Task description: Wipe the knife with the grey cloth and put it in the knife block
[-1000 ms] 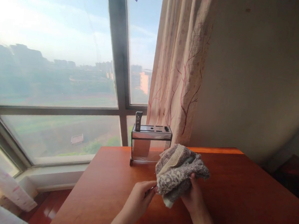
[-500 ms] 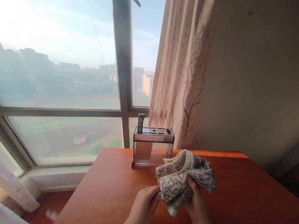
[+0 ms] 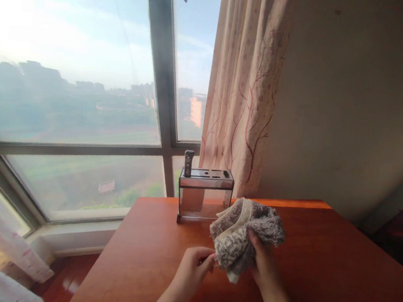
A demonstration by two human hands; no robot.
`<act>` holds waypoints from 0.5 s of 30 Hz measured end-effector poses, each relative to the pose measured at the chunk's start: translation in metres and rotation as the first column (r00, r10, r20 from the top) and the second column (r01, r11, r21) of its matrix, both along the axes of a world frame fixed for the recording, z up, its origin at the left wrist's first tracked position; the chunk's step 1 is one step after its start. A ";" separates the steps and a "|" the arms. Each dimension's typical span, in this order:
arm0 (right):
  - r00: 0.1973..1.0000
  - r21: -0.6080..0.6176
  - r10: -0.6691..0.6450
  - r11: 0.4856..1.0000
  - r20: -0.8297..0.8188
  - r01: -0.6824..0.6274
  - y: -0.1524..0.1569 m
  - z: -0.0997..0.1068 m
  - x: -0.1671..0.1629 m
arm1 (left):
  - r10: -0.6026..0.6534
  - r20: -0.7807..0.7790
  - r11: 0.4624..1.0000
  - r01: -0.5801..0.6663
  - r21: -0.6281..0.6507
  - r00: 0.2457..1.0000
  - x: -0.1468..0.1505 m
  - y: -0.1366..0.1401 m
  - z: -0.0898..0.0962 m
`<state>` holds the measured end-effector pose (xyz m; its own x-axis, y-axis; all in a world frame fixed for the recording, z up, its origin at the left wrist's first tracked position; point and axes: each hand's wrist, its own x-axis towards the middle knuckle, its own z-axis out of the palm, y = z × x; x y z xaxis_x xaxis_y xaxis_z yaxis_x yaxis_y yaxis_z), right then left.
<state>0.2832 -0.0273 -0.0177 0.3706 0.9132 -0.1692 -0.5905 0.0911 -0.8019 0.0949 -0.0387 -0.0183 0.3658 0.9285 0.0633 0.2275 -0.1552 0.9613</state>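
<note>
Both hands work a bunched cloth [image 3: 245, 234] above a reddish wooden table [image 3: 317, 274]. The cloth is grey and mottled with a pale cream band along one fold, and it is crumpled into a loose wad held clear of the tabletop, just below the middle of the view.

The right hand [image 3: 262, 262] comes up from about 5 o'clock and closes around the cloth's lower right part: the thumb presses on the front of the fabric while the other fingers wrap behind it, out of sight. The left hand [image 3: 191, 272] rises from about 7 o'clock and sits at the cloth's lower left edge. Its fingers are curled together, and the fingertips meet the fabric at about 8 o'clock on the wad, pinching a small bit of the hem.

Beyond the cloth, toward 11 o'clock from it, a knife block [image 3: 205, 193] with a metal top and clear sides stands upright near the table's far edge. One dark handle [image 3: 188, 162] sticks up from a slot at its left end; the other slots show as dark openings. The cloth's top edge overlaps the block's lower right corner in the view; I cannot tell whether they touch.

Behind the block, at 12 o'clock, hangs a pale curtain [image 3: 245, 89] with a red branch pattern. A large window [image 3: 76, 88] fills the 9 to 11 o'clock side, and a plain wall [image 3: 350, 103] fills the right.
</note>
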 end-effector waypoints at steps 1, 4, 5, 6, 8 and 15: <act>0.999 -0.011 -0.024 1.000 0.036 0.024 0.001 0.001 -0.001 | 0.063 -0.065 0.992 -0.055 0.118 0.996 -0.001 0.000 0.003; 0.987 -0.019 -0.090 0.995 0.135 0.094 0.002 0.000 -0.002 | 0.222 -0.190 0.921 -0.141 0.364 0.956 -0.007 -0.002 0.011; 0.983 -0.014 -0.101 0.994 0.154 0.105 0.001 0.000 -0.003 | 0.254 -0.206 0.902 -0.155 0.404 0.945 -0.008 -0.002 0.014; 0.981 -0.008 -0.108 0.994 0.162 0.110 0.001 0.000 -0.002 | 0.276 -0.215 0.888 -0.163 0.429 0.937 -0.009 -0.002 0.015; 0.981 0.000 -0.106 0.994 0.162 0.107 0.001 -0.003 -0.001 | 0.289 -0.220 0.877 -0.165 0.452 0.932 -0.011 -0.003 0.016; 0.977 -0.031 -0.134 0.990 0.166 0.141 0.006 -0.018 0.013 | 0.117 -0.156 0.944 -0.061 0.323 0.981 -0.015 -0.001 0.015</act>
